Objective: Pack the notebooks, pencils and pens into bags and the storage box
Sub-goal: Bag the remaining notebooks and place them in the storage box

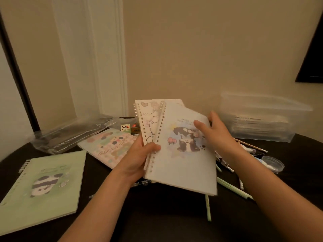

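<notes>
Left of the storage box [262, 119] and nearer the person, two spiral notebooks are held up off the dark worktop [157, 215]. They are fanned, with their spines on the side away from the box. The left hand [139, 158] grips both at the lower spines, with its thumb across the dog-cover notebook [185, 154] in front; the heart-cover notebook [148, 116] shows behind it. The right hand [215, 131] pinches the front notebook's edge on the box side, thumb on the cover and fingers curled behind.

The notebooks' long axis runs up and away from the person, while the box runs lengthwise along the wall. The right hand is the nearer one to the box, so I judge a carry to it would go to the right and away, with a turn to match its length. Whether the box is lidded is too blurred to tell, as is the dark layered stuff inside it.

Pens and pencils [234, 188] lie scattered in front of the box, beside a small clear dish [272, 164]. They sit under that path rather than in it.

Far left of the box lie the clear bags [73, 133], the pink notebook [111, 145] and the green notebook [45, 182]. All of these are closer to the left hand.
</notes>
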The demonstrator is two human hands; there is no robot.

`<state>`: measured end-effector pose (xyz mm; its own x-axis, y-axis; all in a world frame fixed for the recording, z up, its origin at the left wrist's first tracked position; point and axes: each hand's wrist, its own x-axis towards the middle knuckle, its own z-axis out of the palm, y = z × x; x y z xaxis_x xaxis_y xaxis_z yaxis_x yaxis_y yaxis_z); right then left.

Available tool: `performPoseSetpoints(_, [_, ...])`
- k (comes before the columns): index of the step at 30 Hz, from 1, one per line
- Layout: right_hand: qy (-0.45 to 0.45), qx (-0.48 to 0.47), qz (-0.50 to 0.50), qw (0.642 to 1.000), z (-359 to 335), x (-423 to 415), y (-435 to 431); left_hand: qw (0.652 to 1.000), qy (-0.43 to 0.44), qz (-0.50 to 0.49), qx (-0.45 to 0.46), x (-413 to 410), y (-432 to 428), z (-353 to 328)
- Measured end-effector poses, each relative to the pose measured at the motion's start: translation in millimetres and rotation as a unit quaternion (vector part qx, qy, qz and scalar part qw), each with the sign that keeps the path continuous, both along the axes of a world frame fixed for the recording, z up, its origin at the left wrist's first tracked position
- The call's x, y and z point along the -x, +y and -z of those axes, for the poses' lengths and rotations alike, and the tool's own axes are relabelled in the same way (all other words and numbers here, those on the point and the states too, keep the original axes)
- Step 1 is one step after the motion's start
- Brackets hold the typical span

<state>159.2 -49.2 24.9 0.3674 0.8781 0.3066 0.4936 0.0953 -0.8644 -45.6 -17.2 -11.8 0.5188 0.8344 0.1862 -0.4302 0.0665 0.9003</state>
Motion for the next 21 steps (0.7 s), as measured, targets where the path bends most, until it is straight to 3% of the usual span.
performPoseSetpoints(4, [0.291, 0.016, -0.038, 0.956, 5, -2, -19, 0.999, 0.028, 0.001, -0.026, 7, -14, 2])
performPoseSetpoints(7, [0.394, 0.019, -0.114, 0.912, 10, 8, -36, 0.997, 0.061, 0.004, -0.057, 19, -26, 3])
performPoseSetpoints(10, [0.356, -0.061, -0.146, 0.921, 13, 23, -46, 0.983, 0.144, -0.001, -0.112, 27, -38, -1])
performPoseSetpoints(16, [0.248, -0.17, -0.119, 0.946, 11, 44, -59, 0.959, 0.212, -0.067, -0.176, 36, -49, -3])
performPoseSetpoints(21, [0.188, -0.218, -0.152, 0.946, 9, 57, -66, 0.962, 0.117, -0.163, -0.185, 24, -57, -2])
